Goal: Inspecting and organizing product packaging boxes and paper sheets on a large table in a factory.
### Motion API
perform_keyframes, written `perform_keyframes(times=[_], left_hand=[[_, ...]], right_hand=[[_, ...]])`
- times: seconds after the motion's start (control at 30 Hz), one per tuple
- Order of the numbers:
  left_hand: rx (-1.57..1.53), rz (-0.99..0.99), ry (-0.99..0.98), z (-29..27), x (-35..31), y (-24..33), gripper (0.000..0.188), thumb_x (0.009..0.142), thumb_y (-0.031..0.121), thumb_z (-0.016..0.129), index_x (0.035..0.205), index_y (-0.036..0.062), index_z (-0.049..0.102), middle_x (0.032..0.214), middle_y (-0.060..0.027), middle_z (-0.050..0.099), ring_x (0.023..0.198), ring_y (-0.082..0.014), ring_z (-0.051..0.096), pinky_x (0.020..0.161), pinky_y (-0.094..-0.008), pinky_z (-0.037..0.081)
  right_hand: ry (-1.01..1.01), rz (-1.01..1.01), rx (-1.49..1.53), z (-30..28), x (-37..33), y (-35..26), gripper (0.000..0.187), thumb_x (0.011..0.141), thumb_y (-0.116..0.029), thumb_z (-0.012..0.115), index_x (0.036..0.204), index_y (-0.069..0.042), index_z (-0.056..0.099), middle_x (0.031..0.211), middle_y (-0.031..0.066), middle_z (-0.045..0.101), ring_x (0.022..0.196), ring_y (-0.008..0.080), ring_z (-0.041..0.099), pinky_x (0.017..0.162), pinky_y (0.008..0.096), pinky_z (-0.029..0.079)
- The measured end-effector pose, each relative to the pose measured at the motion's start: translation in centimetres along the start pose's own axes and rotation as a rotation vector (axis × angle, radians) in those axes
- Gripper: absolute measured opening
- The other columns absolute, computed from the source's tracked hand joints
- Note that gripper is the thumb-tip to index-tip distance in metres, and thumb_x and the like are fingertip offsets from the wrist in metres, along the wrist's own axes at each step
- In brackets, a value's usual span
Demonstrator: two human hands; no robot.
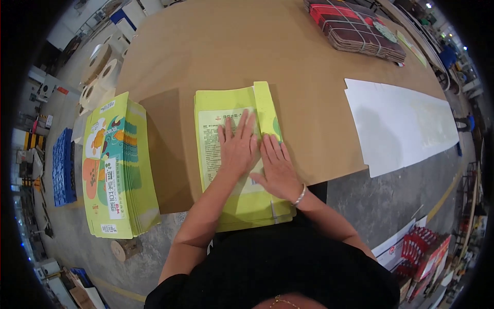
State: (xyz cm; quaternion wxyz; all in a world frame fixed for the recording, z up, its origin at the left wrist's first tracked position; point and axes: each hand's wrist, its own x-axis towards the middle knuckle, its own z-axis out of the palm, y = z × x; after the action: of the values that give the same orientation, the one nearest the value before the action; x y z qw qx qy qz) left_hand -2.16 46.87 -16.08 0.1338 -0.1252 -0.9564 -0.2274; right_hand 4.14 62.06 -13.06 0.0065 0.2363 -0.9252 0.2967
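A yellow-green printed carton blank [208, 139], folded flat, lies in front of me at the near edge of the brown table, seemingly on top of others like it. Both palms press on it. My left hand [238, 149] rests flat across its pale printed panel, fingers stretched toward the far end. My right hand [278, 167], with a bracelet at the wrist, lies flat along the narrow folded flap [264, 105] on the right side. Neither hand grips anything. What lies right under the palms is hidden.
To the left leans a fanned stack of colourful carton blanks [123, 170]. On the brown table [216, 46] lie a white sheet [401, 126] at right and a strapped bundle of dark red cartons [360, 33] at far right. Paper rolls [105, 77] stand beyond the left edge.
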Motion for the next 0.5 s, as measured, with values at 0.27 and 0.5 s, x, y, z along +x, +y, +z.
perform_keyframes(times=[0.27,0.5], left_hand=[[0.193,0.154,-0.121,-0.4,-0.9,-0.2,0.058,0.093,0.048,0.048,0.144,0.0202,0.042,0.152,0.0072,0.034,0.136,-0.0556,0.02,0.105,-0.0738,0.006],[0.236,0.146,-0.188,-1.7,-1.3,2.0,0.068,0.091,0.054,0.05,0.147,0.0194,0.036,0.154,0.0063,0.032,0.138,-0.0535,0.016,0.106,-0.0737,0.003]], right_hand=[[-0.09,-0.073,0.303,-2.5,-2.1,4.2,0.051,0.088,-0.032,0.066,0.124,0.001,0.057,0.13,0.0225,0.055,0.124,0.0362,0.05,0.108,0.0468,0.036],[0.333,0.757,-0.539,-14.4,-12.3,21.2,0.104,0.072,-0.061,0.073,0.151,-0.014,0.025,0.149,0.0343,0.024,0.139,0.0514,0.022,0.105,0.061,0.03]])
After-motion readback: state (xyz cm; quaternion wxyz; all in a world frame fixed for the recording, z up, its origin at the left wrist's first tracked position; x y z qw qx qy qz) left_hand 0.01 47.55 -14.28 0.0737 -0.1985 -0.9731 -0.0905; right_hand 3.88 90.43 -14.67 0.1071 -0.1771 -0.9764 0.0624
